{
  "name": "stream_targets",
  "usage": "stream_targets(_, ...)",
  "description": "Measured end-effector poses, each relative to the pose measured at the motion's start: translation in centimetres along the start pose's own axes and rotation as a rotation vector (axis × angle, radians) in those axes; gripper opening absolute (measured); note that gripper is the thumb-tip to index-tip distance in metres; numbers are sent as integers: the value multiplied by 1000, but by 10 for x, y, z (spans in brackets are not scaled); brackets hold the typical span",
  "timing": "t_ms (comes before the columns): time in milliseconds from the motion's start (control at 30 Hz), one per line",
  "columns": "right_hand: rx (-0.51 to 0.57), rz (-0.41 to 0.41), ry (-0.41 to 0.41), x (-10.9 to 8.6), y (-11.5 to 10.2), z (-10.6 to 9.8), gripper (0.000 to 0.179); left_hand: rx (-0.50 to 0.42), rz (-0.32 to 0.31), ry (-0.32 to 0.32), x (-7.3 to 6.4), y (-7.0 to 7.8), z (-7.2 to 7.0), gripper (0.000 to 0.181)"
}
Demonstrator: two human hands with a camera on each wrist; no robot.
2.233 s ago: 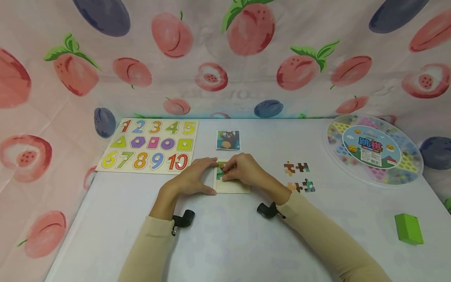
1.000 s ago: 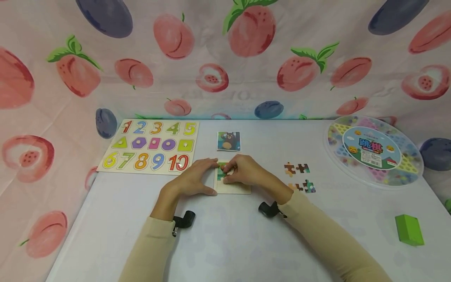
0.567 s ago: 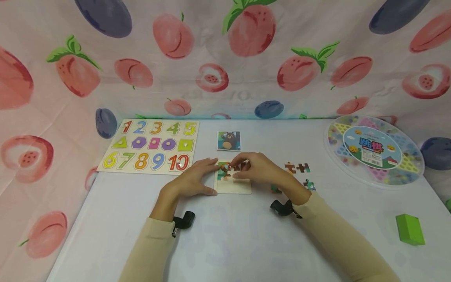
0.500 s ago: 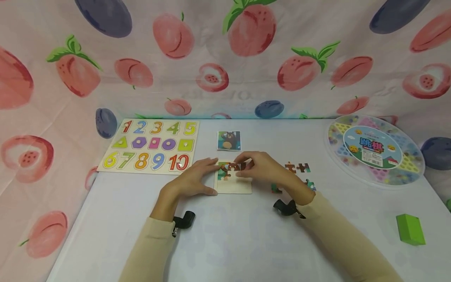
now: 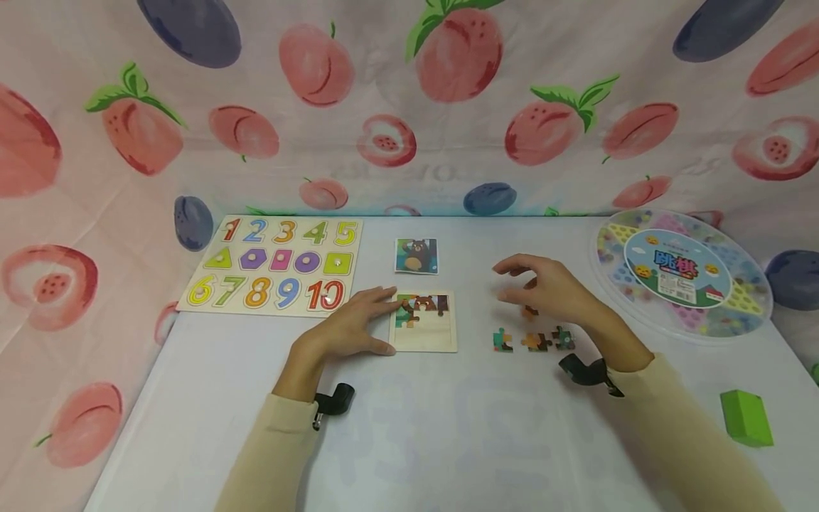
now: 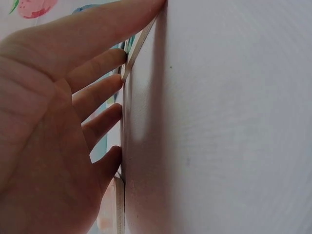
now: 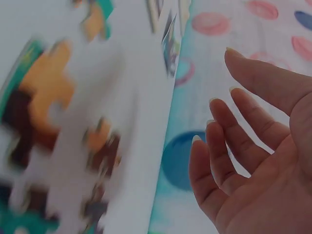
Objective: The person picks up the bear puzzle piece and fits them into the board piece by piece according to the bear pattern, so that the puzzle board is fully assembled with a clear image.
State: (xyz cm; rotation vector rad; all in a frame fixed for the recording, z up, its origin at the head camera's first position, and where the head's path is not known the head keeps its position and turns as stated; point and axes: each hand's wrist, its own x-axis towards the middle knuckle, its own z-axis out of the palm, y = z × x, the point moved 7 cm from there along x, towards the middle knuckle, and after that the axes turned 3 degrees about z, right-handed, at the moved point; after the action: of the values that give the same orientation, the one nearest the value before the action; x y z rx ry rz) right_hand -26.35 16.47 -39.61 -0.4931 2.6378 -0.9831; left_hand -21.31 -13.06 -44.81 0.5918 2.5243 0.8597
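Observation:
A small wooden puzzle tray [image 5: 425, 340] lies mid-table in the head view, with several joined jigsaw pieces [image 5: 422, 304] along its top and upper left. My left hand [image 5: 348, 323] rests at the tray's left edge, thumb near the lower corner and fingers spread along the side. To the right, my right hand [image 5: 550, 290] hovers over loose pieces, fingers loosely bent and holding nothing. Below it lie a green-and-orange puzzle piece [image 5: 502, 341], a brown-and-orange one [image 5: 536, 342] and a teal one [image 5: 564, 338]. Another brown piece [image 5: 530, 311] is partly hidden by that hand.
A bear picture card [image 5: 416, 256] lies behind the tray. At back left is a number-and-shape board [image 5: 293, 277]; its near corner is close to my left hand. A round checkers-game case [image 5: 608, 302] stands at back right, and a green block [image 5: 746, 418] sits at front right.
My right hand has left the tray and moved right, over the loose pieces, its fingers now apart. The tray's top row, covered before, now shows fully. My left hand has stayed in place.

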Motion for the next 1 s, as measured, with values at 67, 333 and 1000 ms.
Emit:
stream_targets(67, 3, 10, 2, -3, 9, -4, 44, 2, -1, -2, 0, 0, 0, 85)
stream_targets(333, -26, 32, -4, -11, 36, -9, 48, 13, -4, 3, 0, 2, 0, 85)
stream_targets(1000, -53, -5, -62, -15, 63, 2, 43, 6, 12, 2, -1, 3, 1, 85)
